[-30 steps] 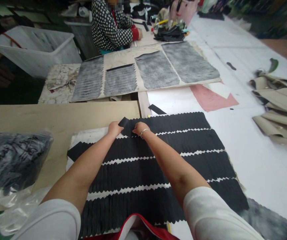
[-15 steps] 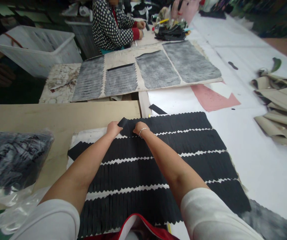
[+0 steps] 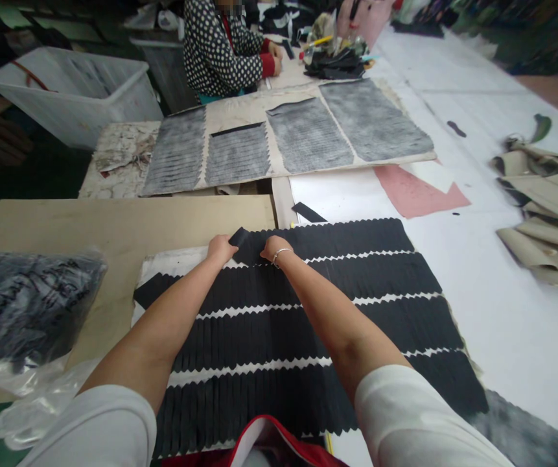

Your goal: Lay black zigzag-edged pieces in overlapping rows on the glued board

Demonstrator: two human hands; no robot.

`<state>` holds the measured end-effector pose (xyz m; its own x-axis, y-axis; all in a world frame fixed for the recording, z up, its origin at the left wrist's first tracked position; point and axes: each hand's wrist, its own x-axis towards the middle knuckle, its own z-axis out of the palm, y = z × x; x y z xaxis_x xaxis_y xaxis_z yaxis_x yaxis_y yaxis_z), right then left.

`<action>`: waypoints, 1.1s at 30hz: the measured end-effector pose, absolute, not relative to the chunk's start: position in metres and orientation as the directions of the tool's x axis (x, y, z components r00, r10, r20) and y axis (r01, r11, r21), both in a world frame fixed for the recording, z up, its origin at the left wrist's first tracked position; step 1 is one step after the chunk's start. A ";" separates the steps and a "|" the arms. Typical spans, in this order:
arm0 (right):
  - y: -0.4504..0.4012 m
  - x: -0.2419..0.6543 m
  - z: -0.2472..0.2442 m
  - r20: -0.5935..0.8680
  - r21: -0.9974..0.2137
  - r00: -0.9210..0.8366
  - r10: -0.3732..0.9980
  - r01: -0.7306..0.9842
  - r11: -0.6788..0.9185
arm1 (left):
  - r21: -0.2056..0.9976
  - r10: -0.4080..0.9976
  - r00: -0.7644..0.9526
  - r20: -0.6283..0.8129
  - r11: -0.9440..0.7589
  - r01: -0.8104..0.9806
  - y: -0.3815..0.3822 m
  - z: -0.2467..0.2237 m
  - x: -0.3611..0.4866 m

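My left hand (image 3: 221,250) is closed on the corner of some black strips (image 3: 240,238), which stick out slantwise from its fingers. A short way to the right, my right hand (image 3: 277,249), with a bracelet at the wrist, is closed with its fingertips on a black strip at the left end of the top row. Below lie several rows of overlapping black strips (image 3: 385,279) with zigzag edges, set on a pale backing sheet (image 3: 166,261). Another loose black piece (image 3: 150,292) rests at the left edge of the sheet, partly behind my left forearm.
A plastic-wrapped dark bundle (image 3: 30,305) lies on the left board (image 3: 127,217). Beyond, a panel with grey strip rows (image 3: 302,133) spans the tables. A co-worker in a dotted sleeve (image 3: 225,65) works behind it. Beige pieces (image 3: 551,194) and pink paper (image 3: 419,191) lie to the right.
Both hands keep almost the same place and hold at the top row. The whole view has shifted very slightly; the strips look unchanged.
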<state>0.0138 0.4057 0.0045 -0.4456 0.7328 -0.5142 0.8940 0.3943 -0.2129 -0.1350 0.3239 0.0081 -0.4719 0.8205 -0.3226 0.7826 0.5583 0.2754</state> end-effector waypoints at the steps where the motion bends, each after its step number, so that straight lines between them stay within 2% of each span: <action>1: 0.406 0.013 0.004 -0.516 -0.210 -0.446 0.732 0.894 0.396 | 0.273 0.819 -0.475 -0.322 0.561 0.782 0.324 0.007 -0.136; 8: 0.406 0.014 0.007 -0.510 -0.210 -0.453 0.731 0.890 0.405 | 0.297 0.818 -0.474 -0.326 0.565 0.770 0.323 0.003 -0.140; 13: 0.400 0.014 0.016 -0.448 -0.267 -0.497 0.743 0.868 0.420 | 0.315 0.807 -0.485 -0.337 0.583 0.749 0.323 0.004 -0.140; 19: 0.396 0.011 0.015 -0.498 -0.265 -0.450 0.741 0.893 0.365 | 0.324 0.818 -0.472 -0.330 0.567 0.757 0.322 0.004 -0.140; 33: 0.395 0.001 0.013 -0.510 -0.244 -0.377 0.773 0.925 0.291 | 0.293 0.816 -0.475 -0.329 0.566 0.770 0.322 0.004 -0.140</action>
<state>0.0012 0.3953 0.0128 -0.3775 0.7728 -0.5101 0.9252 0.2910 -0.2437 -0.1399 0.3221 0.0036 -0.4748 0.8164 -0.3286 0.7703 0.5661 0.2935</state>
